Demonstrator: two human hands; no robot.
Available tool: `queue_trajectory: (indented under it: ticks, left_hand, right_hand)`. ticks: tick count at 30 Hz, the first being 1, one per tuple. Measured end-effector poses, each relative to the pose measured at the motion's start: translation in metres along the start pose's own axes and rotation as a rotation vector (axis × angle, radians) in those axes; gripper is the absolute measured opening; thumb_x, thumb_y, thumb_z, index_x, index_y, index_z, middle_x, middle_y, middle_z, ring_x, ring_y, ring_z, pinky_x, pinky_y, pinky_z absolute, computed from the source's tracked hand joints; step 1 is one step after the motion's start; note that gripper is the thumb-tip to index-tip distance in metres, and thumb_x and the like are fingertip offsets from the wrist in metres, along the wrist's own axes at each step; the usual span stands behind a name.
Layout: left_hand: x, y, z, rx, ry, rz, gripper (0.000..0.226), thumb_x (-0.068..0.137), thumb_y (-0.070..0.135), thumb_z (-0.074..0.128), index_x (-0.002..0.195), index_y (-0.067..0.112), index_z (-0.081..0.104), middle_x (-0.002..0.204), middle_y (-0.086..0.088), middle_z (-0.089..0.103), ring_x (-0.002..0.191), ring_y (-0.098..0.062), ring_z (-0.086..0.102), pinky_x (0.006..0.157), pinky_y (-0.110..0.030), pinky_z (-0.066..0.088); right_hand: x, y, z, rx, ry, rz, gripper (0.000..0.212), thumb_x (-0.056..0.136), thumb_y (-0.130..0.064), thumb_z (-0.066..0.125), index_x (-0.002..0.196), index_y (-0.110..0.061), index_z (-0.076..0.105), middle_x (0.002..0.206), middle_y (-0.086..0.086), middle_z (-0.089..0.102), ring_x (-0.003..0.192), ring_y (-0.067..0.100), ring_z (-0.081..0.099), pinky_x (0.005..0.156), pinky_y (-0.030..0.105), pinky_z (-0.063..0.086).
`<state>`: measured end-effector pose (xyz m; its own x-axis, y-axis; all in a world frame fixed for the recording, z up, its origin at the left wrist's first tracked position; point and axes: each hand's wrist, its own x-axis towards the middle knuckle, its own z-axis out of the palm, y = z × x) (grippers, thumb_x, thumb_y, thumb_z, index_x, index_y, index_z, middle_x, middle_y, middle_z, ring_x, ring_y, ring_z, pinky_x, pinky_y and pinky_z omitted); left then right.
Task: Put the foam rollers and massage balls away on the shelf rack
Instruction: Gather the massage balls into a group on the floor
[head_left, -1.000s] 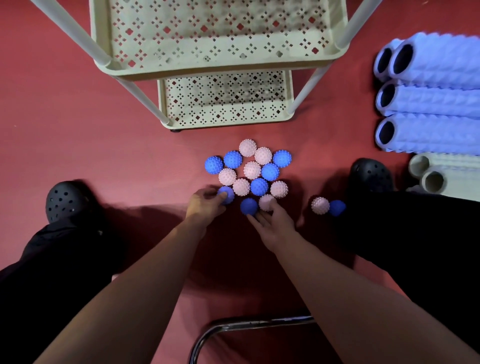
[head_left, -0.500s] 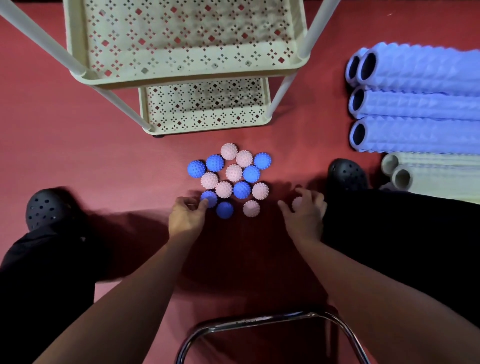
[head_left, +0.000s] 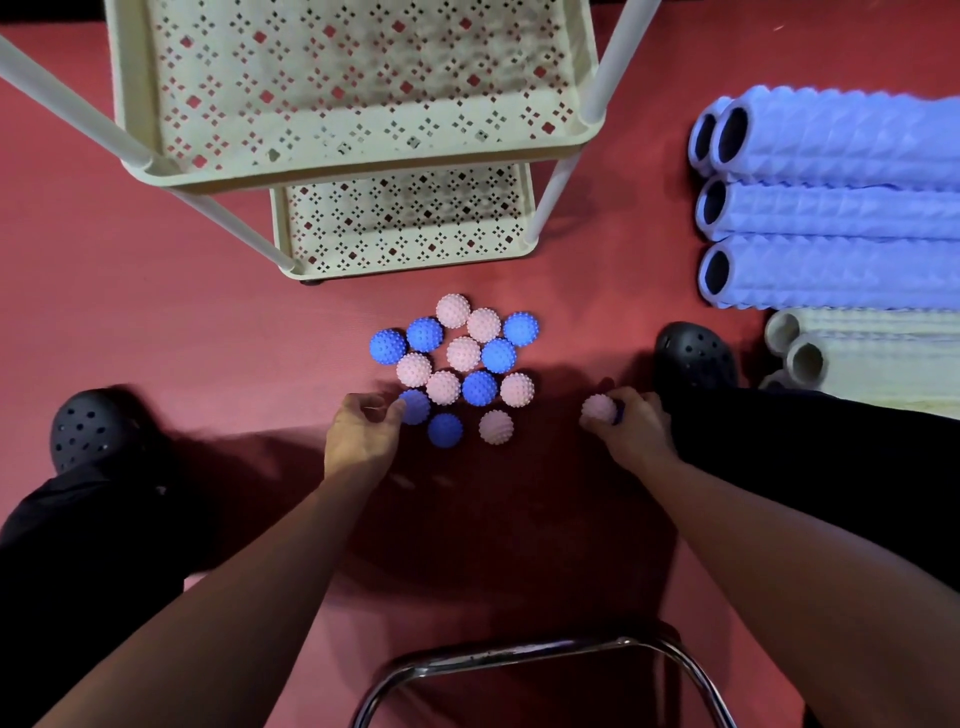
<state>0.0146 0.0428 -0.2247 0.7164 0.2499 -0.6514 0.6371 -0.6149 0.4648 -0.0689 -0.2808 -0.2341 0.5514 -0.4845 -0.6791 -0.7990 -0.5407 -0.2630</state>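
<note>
A red floor mat (head_left: 156, 312) carries a cluster of spiky massage balls (head_left: 462, 358) at 6 o'clock from the cream shelf rack (head_left: 358, 171). The left hand (head_left: 361, 439) curls onto a blue ball (head_left: 415, 406); the right hand (head_left: 631, 428) grips a pink ball (head_left: 597, 408). Foam rollers (head_left: 831, 208) wait at 3 o'clock. Nudged balls may roll off.

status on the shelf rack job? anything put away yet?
Done: nothing; both visible tiers of the shelf rack look bare. In hand: right hand grips a stray pink ball; left hand touches a blue ball at the cluster's edge. Left: the ball cluster, purple rollers and cream rollers, all on the floor.
</note>
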Motion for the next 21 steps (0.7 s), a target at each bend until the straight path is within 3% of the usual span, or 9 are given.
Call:
queue_trajectory:
  ticks: [2, 5, 8, 10, 14, 18, 21]
  left_hand:
    - [0.0, 0.001, 0.0, -0.017, -0.001, 0.0, 0.033, 0.089, 0.045, 0.07, 0.107, 0.019, 0.062, 0.1, 0.002, 0.067, 0.1, -0.024, 0.064, 0.089, -0.035, 0.047]
    - [0.002, 0.0, 0.001, -0.025, -0.005, -0.009, 0.03, 0.089, 0.046, 0.069, 0.104, 0.022, 0.061, 0.099, 0.003, 0.067, 0.098, -0.025, 0.065, 0.091, -0.038, 0.051]
    - [0.002, -0.001, -0.001, -0.04, -0.004, -0.013, 0.027, 0.089, 0.046, 0.069, 0.101, 0.023, 0.06, 0.097, 0.002, 0.067, 0.093, -0.026, 0.066, 0.089, -0.04, 0.053]
    - [0.003, -0.002, -0.002, -0.049, 0.0, -0.021, 0.028, 0.09, 0.045, 0.069, 0.103, 0.021, 0.062, 0.098, 0.001, 0.068, 0.094, -0.025, 0.065, 0.089, -0.038, 0.052]
    - [0.006, -0.001, -0.002, -0.087, -0.016, -0.036, 0.028, 0.09, 0.044, 0.069, 0.103, 0.02, 0.063, 0.096, 0.003, 0.069, 0.093, -0.023, 0.066, 0.089, -0.038, 0.053]
    - [0.009, 0.0, 0.001, -0.133, -0.091, -0.044, 0.027, 0.087, 0.049, 0.068, 0.1, 0.026, 0.061, 0.093, 0.005, 0.07, 0.086, -0.027, 0.07, 0.086, -0.047, 0.057]
    - [0.013, -0.004, 0.003, -0.147, -0.145, -0.055, 0.031, 0.08, 0.057, 0.066, 0.093, 0.03, 0.057, 0.095, 0.005, 0.069, 0.085, -0.031, 0.072, 0.085, -0.054, 0.058]
  right_hand:
    - [0.001, -0.012, 0.001, 0.133, 0.008, 0.066, 0.059, 0.074, -0.053, 0.082, 0.122, -0.023, 0.064, 0.125, 0.01, 0.054, 0.112, 0.029, 0.058, 0.1, 0.041, 0.05]
    - [0.015, -0.024, 0.011, 0.286, 0.022, 0.083, 0.085, 0.052, -0.079, 0.07, 0.119, -0.027, 0.067, 0.12, 0.009, 0.064, 0.105, 0.024, 0.066, 0.1, 0.043, 0.053]
    - [0.023, -0.044, 0.015, 0.309, -0.01, 0.068, 0.087, 0.049, -0.083, 0.065, 0.117, -0.03, 0.069, 0.118, 0.004, 0.068, 0.108, 0.021, 0.067, 0.102, 0.041, 0.052]
    - [0.019, -0.065, 0.011, 0.298, -0.022, 0.036, 0.084, 0.054, -0.08, 0.065, 0.118, -0.027, 0.07, 0.114, 0.001, 0.072, 0.11, 0.021, 0.067, 0.103, 0.04, 0.05]
    - [0.018, -0.09, 0.012, 0.249, -0.087, 0.018, 0.055, 0.081, -0.057, 0.075, 0.121, -0.02, 0.069, 0.114, 0.005, 0.073, 0.112, 0.024, 0.066, 0.104, 0.037, 0.049]
    - [0.014, -0.096, 0.012, 0.265, -0.099, 0.016, 0.049, 0.093, -0.043, 0.068, 0.132, -0.013, 0.065, 0.126, 0.008, 0.068, 0.12, 0.026, 0.062, 0.106, 0.031, 0.044]
    - [0.012, -0.089, 0.015, 0.331, -0.078, 0.072, 0.042, 0.093, -0.026, 0.068, 0.132, -0.013, 0.064, 0.118, 0.009, 0.07, 0.113, 0.027, 0.066, 0.103, 0.034, 0.048]
